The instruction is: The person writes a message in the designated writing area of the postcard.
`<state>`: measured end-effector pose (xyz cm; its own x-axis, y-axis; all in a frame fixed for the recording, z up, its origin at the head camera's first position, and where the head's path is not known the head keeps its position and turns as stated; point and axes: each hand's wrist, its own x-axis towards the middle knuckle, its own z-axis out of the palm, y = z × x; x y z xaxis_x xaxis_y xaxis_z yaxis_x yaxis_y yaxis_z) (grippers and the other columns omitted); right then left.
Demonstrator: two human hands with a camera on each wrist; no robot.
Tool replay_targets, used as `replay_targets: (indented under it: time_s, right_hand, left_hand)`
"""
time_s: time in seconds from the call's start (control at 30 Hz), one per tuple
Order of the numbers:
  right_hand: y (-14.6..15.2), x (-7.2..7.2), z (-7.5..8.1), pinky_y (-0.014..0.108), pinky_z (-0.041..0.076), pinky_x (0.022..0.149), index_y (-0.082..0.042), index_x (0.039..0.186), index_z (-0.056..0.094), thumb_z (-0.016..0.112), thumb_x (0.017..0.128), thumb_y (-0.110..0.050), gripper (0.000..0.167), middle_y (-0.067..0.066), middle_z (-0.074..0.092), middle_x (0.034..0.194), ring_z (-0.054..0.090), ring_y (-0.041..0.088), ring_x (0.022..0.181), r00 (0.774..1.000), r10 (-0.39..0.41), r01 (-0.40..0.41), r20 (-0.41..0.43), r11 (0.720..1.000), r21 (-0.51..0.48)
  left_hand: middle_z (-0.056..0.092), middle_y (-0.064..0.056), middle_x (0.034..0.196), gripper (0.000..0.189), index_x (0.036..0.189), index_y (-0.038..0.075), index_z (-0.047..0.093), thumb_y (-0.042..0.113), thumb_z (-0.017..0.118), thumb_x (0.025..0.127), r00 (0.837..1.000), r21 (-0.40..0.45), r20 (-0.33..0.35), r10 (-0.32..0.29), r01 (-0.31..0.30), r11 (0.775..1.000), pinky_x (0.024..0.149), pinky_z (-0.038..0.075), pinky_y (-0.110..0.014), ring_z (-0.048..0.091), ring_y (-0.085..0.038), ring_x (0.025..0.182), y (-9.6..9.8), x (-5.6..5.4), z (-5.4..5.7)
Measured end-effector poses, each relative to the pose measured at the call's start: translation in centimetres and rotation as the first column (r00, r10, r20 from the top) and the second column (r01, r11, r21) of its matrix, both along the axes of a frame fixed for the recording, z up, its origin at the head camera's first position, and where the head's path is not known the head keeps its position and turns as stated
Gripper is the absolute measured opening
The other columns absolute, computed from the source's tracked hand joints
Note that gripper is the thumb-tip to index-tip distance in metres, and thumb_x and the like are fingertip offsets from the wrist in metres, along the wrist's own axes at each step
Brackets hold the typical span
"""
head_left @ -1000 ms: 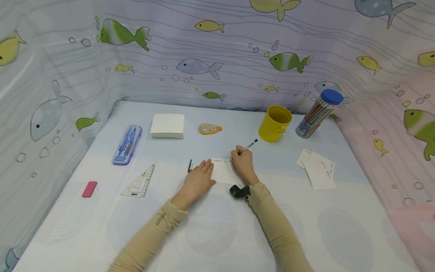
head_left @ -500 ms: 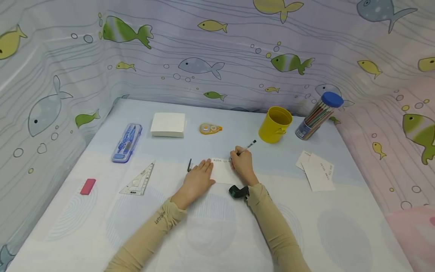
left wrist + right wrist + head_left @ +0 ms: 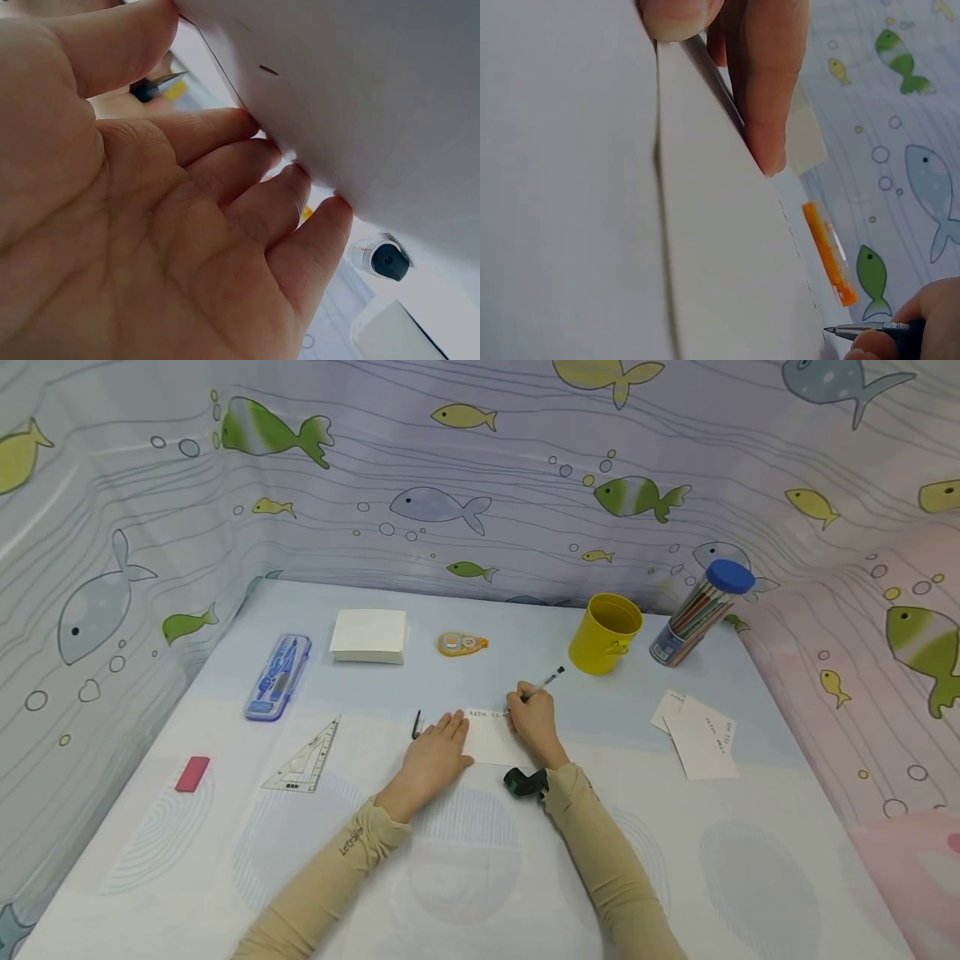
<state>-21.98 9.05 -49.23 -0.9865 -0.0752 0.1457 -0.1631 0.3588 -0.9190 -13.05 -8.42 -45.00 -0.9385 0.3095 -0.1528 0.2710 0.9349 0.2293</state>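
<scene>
A white card lies on the table with a line of small handwriting along its top edge. My left hand rests on the card's left side, fingers extended; in the left wrist view its fingertips touch the paper edge. My right hand pinches a pen with a dark grip, tilted up to the right. In the right wrist view the pen's tip meets the card at the end of the writing. A small clear-and-black object, perhaps a pen cap, lies just beyond my left hand.
Around the table are a set square, red eraser, blue geometry case, paper stack, orange correction tape, yellow mug, blue-lidded pencil jar and written cards. A black wrist camera sits at my right wrist.
The head view shifts slightly. My right hand and pen move only a little along the writing, while my left hand stays on the card.
</scene>
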Motion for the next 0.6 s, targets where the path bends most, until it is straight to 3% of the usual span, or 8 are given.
replay_targets:
  time_s: [0.23,0.6]
  right_hand:
    - [0.01,-0.06,0.04,0.021,0.028,0.034,-0.013,0.057,0.035,0.044,0.09,-0.005,0.036,-0.004,0.038,0.04,0.04,0.01,0.033,0.999,0.011,-0.01,-0.032,0.999,0.038]
    - [0.03,-0.08,0.0,0.02,0.026,0.036,-0.014,0.056,0.033,0.044,0.089,-0.006,0.035,-0.003,0.035,0.041,0.037,0.01,0.034,1.0,0.016,-0.015,-0.005,1.0,0.025]
  left_hand:
    - [0.033,-0.017,0.156,0.065,0.146,-0.003,0.039,0.034,0.059,0.096,1.0,-0.004,0.005,-0.001,0.001,1.0,0.117,0.032,-0.047,0.032,-0.033,0.145,-0.02,-0.18,-0.35]
    - [0.032,-0.016,0.156,0.066,0.146,-0.002,0.038,0.034,0.059,0.096,1.0,-0.005,0.01,-0.005,0.005,1.0,0.117,0.031,-0.047,0.031,-0.033,0.145,0.02,-0.29,-0.48]
